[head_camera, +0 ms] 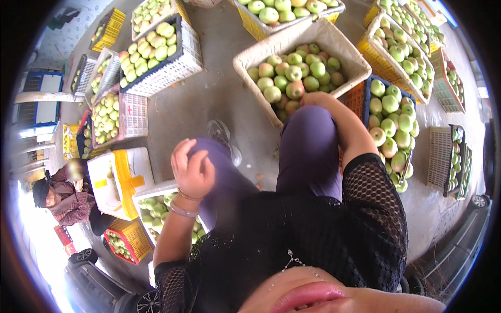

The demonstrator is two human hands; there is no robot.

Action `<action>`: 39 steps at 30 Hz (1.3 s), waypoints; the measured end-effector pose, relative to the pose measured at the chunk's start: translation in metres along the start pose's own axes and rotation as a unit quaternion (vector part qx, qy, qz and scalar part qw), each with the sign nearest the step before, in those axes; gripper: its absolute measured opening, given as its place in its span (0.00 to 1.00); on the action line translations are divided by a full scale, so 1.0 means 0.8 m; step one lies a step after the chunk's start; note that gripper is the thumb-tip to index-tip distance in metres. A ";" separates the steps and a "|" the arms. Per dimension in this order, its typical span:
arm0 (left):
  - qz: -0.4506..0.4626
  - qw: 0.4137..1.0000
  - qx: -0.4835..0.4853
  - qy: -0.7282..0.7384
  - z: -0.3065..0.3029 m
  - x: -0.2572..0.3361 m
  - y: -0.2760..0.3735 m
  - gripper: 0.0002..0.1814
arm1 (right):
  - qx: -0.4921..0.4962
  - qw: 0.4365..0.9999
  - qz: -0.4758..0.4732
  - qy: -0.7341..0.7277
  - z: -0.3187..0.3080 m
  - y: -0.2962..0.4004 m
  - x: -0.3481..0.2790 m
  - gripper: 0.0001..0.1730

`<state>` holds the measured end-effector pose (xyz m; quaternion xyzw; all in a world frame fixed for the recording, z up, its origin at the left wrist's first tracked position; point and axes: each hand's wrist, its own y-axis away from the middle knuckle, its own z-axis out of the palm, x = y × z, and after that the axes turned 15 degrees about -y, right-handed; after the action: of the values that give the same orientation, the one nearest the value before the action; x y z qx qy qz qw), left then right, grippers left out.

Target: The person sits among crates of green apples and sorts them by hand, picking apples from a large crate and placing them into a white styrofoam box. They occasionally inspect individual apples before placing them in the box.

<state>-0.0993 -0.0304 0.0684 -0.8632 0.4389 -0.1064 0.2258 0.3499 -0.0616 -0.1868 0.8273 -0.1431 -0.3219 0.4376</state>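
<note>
My left hand (193, 170) is raised above my left knee, its fingers loosely curled and apart, with nothing visible in it. A bangle and a thin bracelet circle that wrist. Below it stands a white foam box (137, 195) of green apples (156, 213). My right hand (311, 98) reaches over the near rim of a large cloth-lined crate (254, 53); my right knee hides most of it. Green and reddish apples (293, 73) partly fill that crate, some right beside the hand. Whether the hand grips one is hidden.
At right, a blue-lined crate of apples (389, 105) stands close to my right arm, a dark tool (406, 166) on its fruit. More apple crates (160, 74) line both sides. A person (66, 195) sits at left behind a taped foam box (125, 178). Cars (458, 242) are parked behind.
</note>
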 end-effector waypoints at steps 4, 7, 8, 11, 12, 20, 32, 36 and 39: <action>0.011 1.000 0.001 0.007 0.006 0.005 -0.016 0.11 | -0.085 0.993 0.010 -0.085 -0.001 -0.067 0.041 0.30; 0.014 1.000 -0.002 0.010 0.009 0.008 -0.023 0.11 | -0.136 0.984 0.026 -0.112 -0.005 -0.078 0.048 0.35; 0.016 1.000 -0.004 0.013 0.011 0.009 -0.027 0.10 | -0.157 0.982 0.018 -0.106 -0.014 -0.071 0.053 0.43; -0.006 1.000 -0.016 -0.010 0.001 0.006 -0.009 0.10 | -0.023 0.998 -0.038 -0.039 -0.003 -0.003 -0.025 0.28; -0.005 1.000 -0.013 -0.007 0.001 0.008 -0.012 0.10 | 0.031 0.998 -0.045 -0.024 -0.003 0.023 -0.033 0.27; 0.003 1.000 -0.001 0.004 0.005 0.010 -0.014 0.10 | 0.242 0.961 0.094 -0.091 -0.001 0.077 -0.053 0.36; 0.004 1.000 0.012 -0.006 0.010 -0.005 -0.005 0.09 | 0.320 0.939 0.045 -0.116 0.009 0.070 -0.042 0.30; 0.002 1.000 0.009 -0.008 0.001 -0.002 0.013 0.08 | 0.318 0.935 0.060 -0.147 0.019 0.087 -0.070 0.26; 0.041 0.999 0.011 -0.004 0.005 0.006 0.001 0.08 | 0.384 0.906 0.020 -0.175 0.038 0.100 -0.055 0.25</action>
<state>-0.0953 -0.0338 0.0640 -0.8423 0.4719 -0.0982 0.2412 0.3002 -0.1040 -0.1158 0.8586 -0.3466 -0.3730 0.0600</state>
